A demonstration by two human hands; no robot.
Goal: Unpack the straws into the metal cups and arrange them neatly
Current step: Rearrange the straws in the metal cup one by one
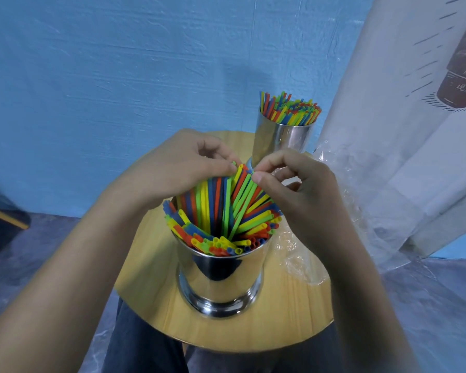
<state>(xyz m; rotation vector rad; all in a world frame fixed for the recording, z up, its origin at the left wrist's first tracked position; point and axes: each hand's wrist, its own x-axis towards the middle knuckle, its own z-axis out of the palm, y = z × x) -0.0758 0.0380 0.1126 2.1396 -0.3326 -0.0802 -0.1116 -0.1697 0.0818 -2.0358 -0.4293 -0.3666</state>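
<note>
A shiny metal cup (221,284) stands near me on the round wooden table (293,319), filled with red, blue, green and yellow straws (221,214) that fan out unevenly. Over its far side, my left hand (172,168) pinches the upper ends of several leaning straws between thumb and fingers. My right hand (293,184) meets it from the right and pinches the same tips. A second metal cup (280,138) stands at the table's far edge, packed with upright coloured straws (291,109).
Crumpled clear plastic wrapping (299,254) lies on the table's right side and spills off it. A white printed curtain (414,130) hangs at the right. A blue wall is behind, and my legs are under the table's near edge.
</note>
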